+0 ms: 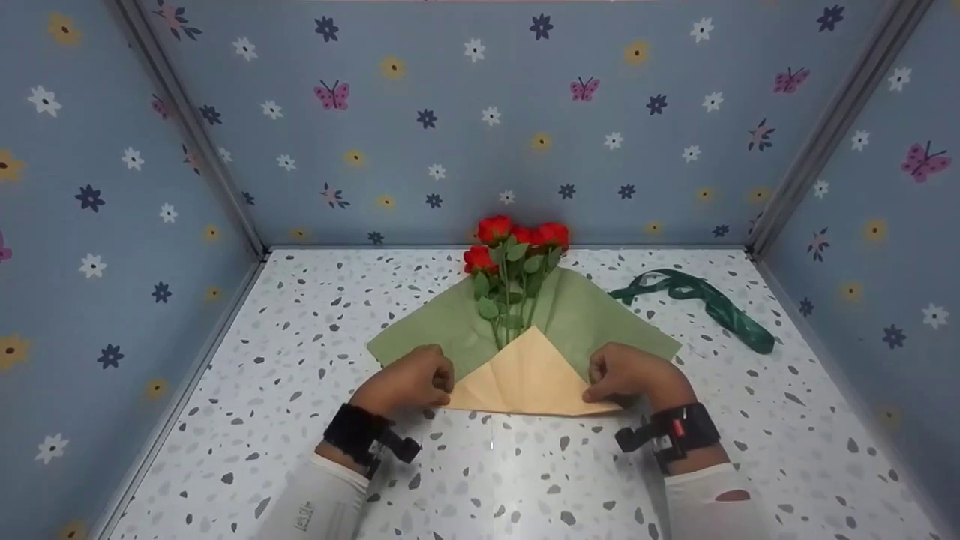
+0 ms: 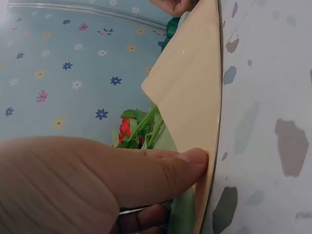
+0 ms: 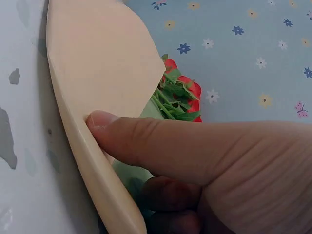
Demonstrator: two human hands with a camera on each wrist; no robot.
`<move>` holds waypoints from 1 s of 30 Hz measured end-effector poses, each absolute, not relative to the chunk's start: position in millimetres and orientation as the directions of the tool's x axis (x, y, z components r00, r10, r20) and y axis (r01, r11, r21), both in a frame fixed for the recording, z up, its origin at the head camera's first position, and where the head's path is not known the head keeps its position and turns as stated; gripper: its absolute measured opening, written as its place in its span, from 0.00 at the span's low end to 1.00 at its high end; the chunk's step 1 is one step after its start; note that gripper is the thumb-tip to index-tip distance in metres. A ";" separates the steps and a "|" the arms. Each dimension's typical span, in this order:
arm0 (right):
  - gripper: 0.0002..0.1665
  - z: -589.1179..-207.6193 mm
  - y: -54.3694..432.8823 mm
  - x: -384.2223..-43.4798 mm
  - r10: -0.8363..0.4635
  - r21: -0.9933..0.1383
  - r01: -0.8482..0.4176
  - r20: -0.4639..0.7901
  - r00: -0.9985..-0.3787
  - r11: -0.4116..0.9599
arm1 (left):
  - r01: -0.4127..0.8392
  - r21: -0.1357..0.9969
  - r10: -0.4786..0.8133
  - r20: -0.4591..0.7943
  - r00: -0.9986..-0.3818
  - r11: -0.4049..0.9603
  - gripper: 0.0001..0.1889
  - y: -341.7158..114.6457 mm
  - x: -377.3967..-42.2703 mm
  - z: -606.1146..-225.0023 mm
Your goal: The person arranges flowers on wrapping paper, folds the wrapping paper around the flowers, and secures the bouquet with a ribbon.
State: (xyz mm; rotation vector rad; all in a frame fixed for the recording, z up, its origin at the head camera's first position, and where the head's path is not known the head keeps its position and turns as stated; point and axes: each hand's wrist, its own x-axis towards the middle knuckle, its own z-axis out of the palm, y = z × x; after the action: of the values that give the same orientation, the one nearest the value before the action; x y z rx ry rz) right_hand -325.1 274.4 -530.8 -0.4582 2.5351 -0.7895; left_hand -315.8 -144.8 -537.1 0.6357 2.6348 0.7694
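Observation:
Red roses (image 1: 553,234) with green leaves and stems lie on a sheet of wrapping paper (image 1: 442,319), green on its upper face. The sheet's bottom is folded up into a tan flap (image 1: 525,375) whose peak covers the lower stems. My left hand (image 1: 409,381) pinches the fold near its left end, thumb (image 2: 187,165) on the tan side. At the right end my right hand (image 1: 634,375) pinches it likewise, its thumb (image 3: 122,131) pressing the flap. Fingers of both hands are curled and partly hidden behind the paper.
A dark green ribbon (image 1: 720,304) lies loosely looped on the speckled tabletop (image 1: 300,337), right of the roses. Blue patterned panels (image 1: 465,135) enclose the table at the back and both sides. Each wrist wears a black strap with a small camera (image 1: 401,448).

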 end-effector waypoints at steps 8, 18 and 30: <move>0.19 -534.1 271.5 -325.3 -0.454 -0.582 -0.230 -0.274 -0.847 0.780 | 0.320 0.652 0.540 -0.163 -0.826 0.687 0.11 -160.3 -317.2 -538.1; 0.17 -524.7 263.5 -318.9 -0.409 -0.552 -0.179 -0.328 -0.852 0.815 | 0.314 0.573 0.460 -0.127 -0.879 0.757 0.14 -167.0 -321.4 -545.8; 0.17 -512.6 187.4 -288.3 -0.435 -0.372 -0.345 -0.190 -0.880 0.862 | 0.304 0.494 0.407 -0.112 -0.907 0.815 0.20 -167.7 -324.7 -546.3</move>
State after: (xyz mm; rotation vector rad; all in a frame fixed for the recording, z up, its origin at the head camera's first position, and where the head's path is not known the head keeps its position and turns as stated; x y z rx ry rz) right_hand -288.3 187.4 -512.6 -0.5914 2.7684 -0.4802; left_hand -324.7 -167.7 -546.3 0.5532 2.7867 0.7056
